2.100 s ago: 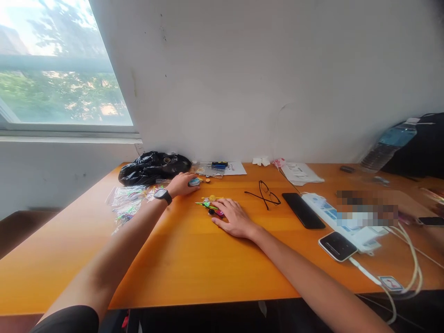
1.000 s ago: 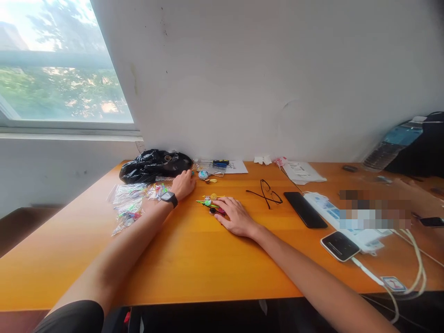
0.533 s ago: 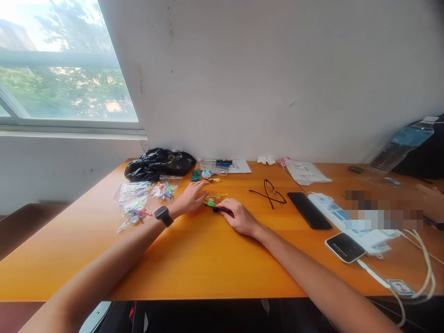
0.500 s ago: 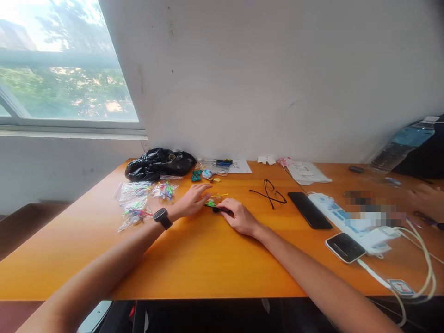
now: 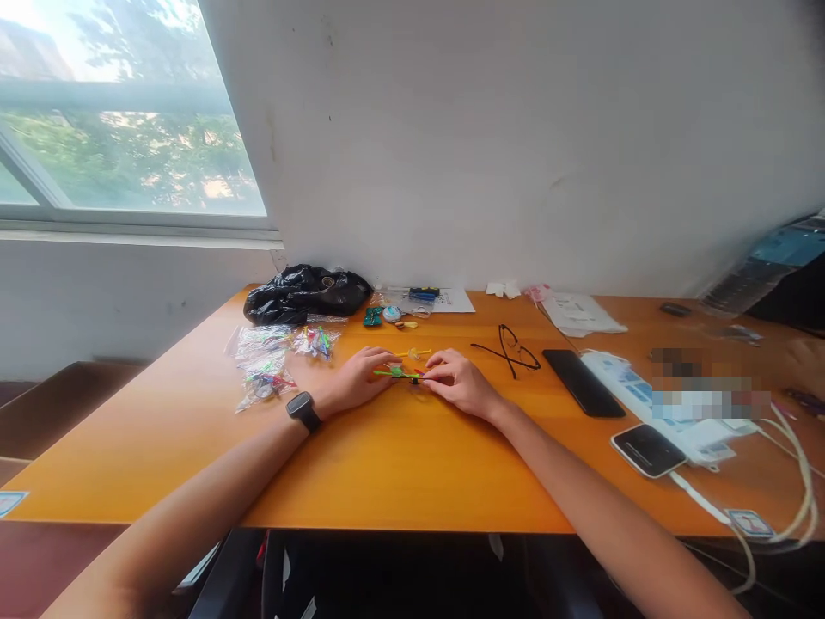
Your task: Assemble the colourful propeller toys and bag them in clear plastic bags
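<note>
Low over the wooden table, my left hand, with a black watch on its wrist, has its fingers curled at the left end of a thin green plastic piece. My right hand pinches a small dark part at the right end of that piece. Both are too small to name surely, and the fingertips partly cover them. Just behind the fingers lies a yellow plastic piece.
Clear bags of colourful small parts lie left, near a black plastic bag. Eyeglasses, a black phone, a white power strip and a plugged-in phone are on the right. Another person's blurred hand shows at the right edge.
My left hand's outstretched fingers have curled in around the green piece. My right hand has turned and lifted slightly, its fingertips now pinching the dark part. The view has shifted slightly.
</note>
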A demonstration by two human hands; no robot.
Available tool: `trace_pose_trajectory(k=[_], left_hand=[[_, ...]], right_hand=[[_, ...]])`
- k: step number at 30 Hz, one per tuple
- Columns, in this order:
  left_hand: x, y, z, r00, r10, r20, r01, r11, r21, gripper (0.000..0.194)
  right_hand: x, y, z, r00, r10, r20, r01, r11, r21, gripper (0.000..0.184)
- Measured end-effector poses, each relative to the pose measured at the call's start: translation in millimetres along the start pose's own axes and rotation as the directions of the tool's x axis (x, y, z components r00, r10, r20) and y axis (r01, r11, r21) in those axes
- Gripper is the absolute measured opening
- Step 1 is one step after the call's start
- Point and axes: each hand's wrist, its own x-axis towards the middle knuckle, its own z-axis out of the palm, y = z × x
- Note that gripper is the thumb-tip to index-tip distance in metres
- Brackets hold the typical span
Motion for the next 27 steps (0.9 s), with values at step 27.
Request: trace_pose_trajectory(k=[27], left_hand=[[8.6,47.6,-18.0,0.879,-0.461,0.122,0.412,0.605,-0.681,0.026]], right_hand=[[4.4,-0.9,-12.4,0.956,0.079,-0.284,-0.157,0.951,-0.265,0.026]])
